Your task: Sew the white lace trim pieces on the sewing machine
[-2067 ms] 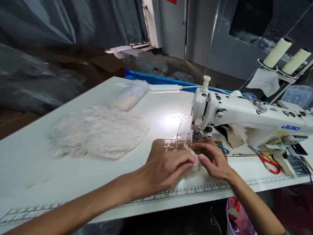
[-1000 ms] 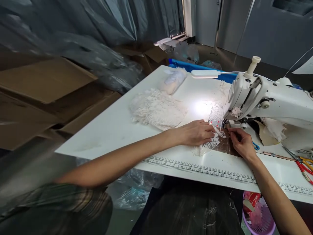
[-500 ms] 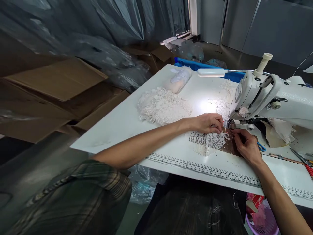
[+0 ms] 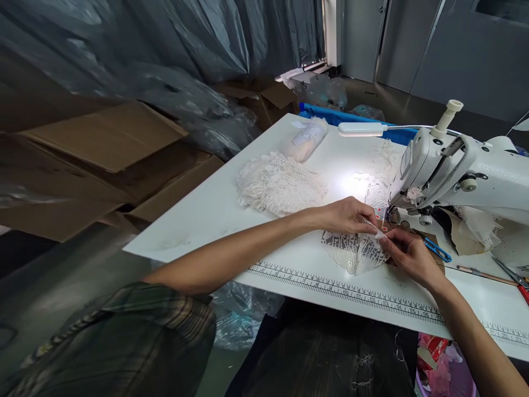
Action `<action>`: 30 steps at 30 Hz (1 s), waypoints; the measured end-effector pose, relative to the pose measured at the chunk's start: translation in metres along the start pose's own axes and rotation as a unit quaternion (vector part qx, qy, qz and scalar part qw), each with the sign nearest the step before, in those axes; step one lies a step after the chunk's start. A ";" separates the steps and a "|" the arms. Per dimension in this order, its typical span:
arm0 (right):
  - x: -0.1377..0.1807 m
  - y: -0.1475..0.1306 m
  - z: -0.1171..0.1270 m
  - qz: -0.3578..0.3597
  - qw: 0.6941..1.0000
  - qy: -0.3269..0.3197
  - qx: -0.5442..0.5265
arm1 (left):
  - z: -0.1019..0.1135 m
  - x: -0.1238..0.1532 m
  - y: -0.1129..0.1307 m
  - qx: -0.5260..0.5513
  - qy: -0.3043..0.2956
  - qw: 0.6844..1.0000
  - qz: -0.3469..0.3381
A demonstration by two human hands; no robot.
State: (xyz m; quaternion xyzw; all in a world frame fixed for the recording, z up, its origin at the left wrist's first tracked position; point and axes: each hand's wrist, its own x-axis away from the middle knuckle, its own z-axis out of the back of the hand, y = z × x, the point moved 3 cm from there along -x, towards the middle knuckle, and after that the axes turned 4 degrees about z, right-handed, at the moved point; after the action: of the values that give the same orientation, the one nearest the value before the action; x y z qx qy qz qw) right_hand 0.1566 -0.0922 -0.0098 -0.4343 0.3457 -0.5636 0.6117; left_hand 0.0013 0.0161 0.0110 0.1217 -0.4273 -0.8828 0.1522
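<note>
White lace fabric (image 4: 356, 255) lies on the table in front of the sewing machine (image 4: 438, 171). My left hand (image 4: 350, 215) pinches the lace near its upper edge. From the other side my right hand (image 4: 407, 251) grips the same edge between thumb and finger, so the two hands almost meet. Just behind them are the machine's needle and presser foot, partly hidden by my fingers. Blue thread snips (image 4: 438, 250) lie on the brown plate beside my right hand.
A heap of white lace (image 4: 281, 182) and a wrapped bundle (image 4: 308, 138) sit farther back. Scissors (image 4: 514, 274) lie at right. A printed ruler (image 4: 343, 289) runs along the table's front edge. Cardboard boxes (image 4: 103, 135) stand left; a purple basket (image 4: 458, 380) is below.
My right hand has moved left and away from the needle, onto the lace edge beside my left hand. The lace has shifted slightly toward me, and more of the blue snips shows.
</note>
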 end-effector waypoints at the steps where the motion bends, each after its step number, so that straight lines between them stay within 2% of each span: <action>1: 0.002 0.001 -0.003 -0.026 0.999 -0.013 -0.038 | 0.002 0.002 0.000 0.031 -0.008 0.999 0.025; 3: 0.003 0.002 -0.007 -0.058 0.994 -0.032 -0.084 | 0.005 0.004 0.002 0.049 -0.033 0.996 0.061; 5: 0.001 0.000 -0.008 -0.071 0.994 -0.040 -0.076 | 0.008 0.000 0.006 -0.001 -0.060 0.995 0.084; 6: 0.000 0.000 -0.009 -0.071 0.996 -0.039 -0.043 | 0.009 -0.004 0.007 -0.048 -0.068 0.992 0.094; 8: -0.005 -0.001 -0.006 -0.056 0.994 -0.006 0.096 | 0.010 -0.016 0.009 -0.164 -0.076 0.977 0.111; 9: -0.007 -0.001 -0.004 -0.039 0.981 0.030 0.188 | 0.009 -0.023 0.009 -0.221 -0.077 0.965 0.117; 11: -0.009 -0.003 -0.001 0.020 0.928 0.107 0.356 | 0.006 -0.036 0.007 -0.318 -0.059 0.939 0.119; 13: -0.009 -0.001 -0.002 0.094 0.881 0.149 0.439 | 0.004 -0.045 0.003 -0.387 -0.009 0.916 0.110; 15: -0.008 0.003 -0.005 0.156 0.862 0.154 0.458 | 0.002 -0.049 -0.004 -0.427 0.039 0.900 0.086; 17: -0.006 0.009 -0.006 0.181 0.857 0.156 0.456 | -0.001 -0.051 -0.014 -0.441 0.040 0.896 0.039; 21: -0.005 0.017 -0.006 0.177 0.862 0.171 0.443 | -0.002 -0.058 -0.030 -0.424 0.005 0.902 -0.084; 24: -0.004 0.018 -0.006 0.181 0.870 0.171 0.426 | 0.005 -0.060 -0.033 -0.411 0.033 0.905 -0.108; 28: -0.003 0.019 -0.004 0.190 0.884 0.163 0.394 | 0.014 -0.035 -0.020 -0.391 0.121 0.906 -0.110; 30: -0.003 0.019 -0.003 0.188 0.887 0.160 0.391 | 0.010 -0.015 -0.011 -0.364 0.105 0.913 -0.152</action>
State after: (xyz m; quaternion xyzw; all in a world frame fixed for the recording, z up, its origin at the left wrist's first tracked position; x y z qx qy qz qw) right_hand 0.1612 -0.0902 -0.0281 0.0093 0.2652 -0.5895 0.7629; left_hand 0.0101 0.0352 0.0096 0.2130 -0.0346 -0.9719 0.0942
